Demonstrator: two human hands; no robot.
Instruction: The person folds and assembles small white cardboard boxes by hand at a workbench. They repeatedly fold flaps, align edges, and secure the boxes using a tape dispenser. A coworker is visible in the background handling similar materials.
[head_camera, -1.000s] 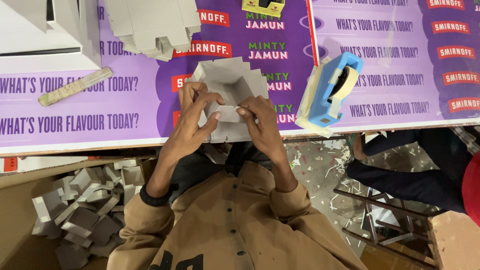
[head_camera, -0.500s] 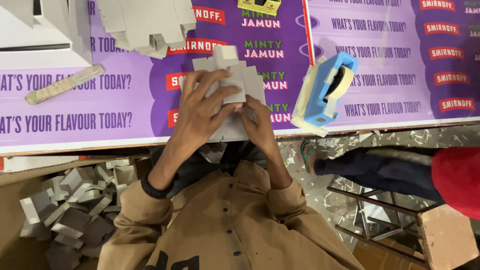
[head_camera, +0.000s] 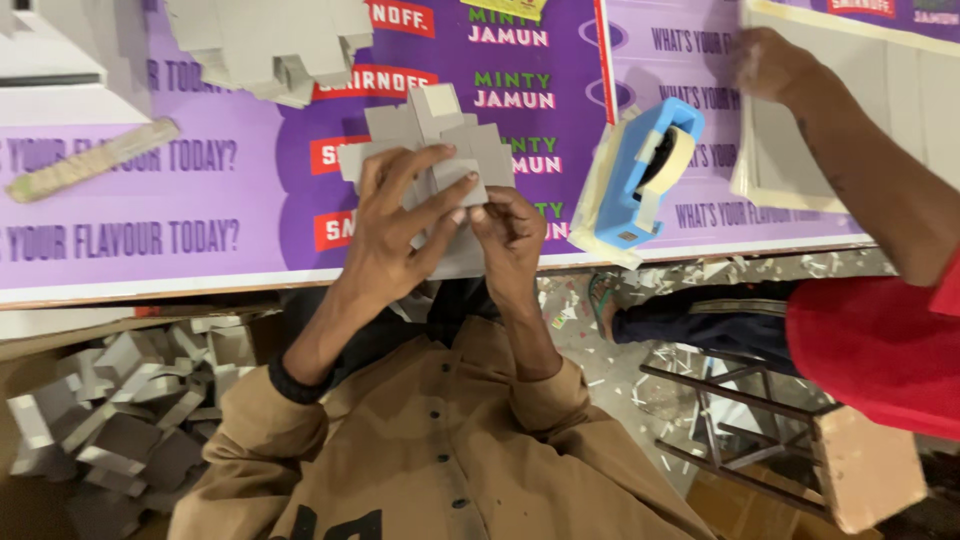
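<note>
The grey card cut-out (head_camera: 430, 150) is a flat, pale grey piece with stepped, notched edges and small square tabs sticking out at its top; it sits over the purple printed table top (head_camera: 200, 200), near the front edge, at about twelve o'clock from the person's chest. The left hand (head_camera: 395, 225) lies over its lower half with fingers spread and curled down onto it, gripping it, while the right hand (head_camera: 510, 235) is bunched nearly closed, fingertips pinching the card's lower edge where the two hands meet. At three o'clock from the card stands a blue tape dispenser (head_camera: 640, 175). Compared with half a second ago, the card is tilted flatter and more of its top tabs show, and another person's arm (head_camera: 850, 160) has come in at two o'clock, pressing a white sheet (head_camera: 770, 150).
</note>
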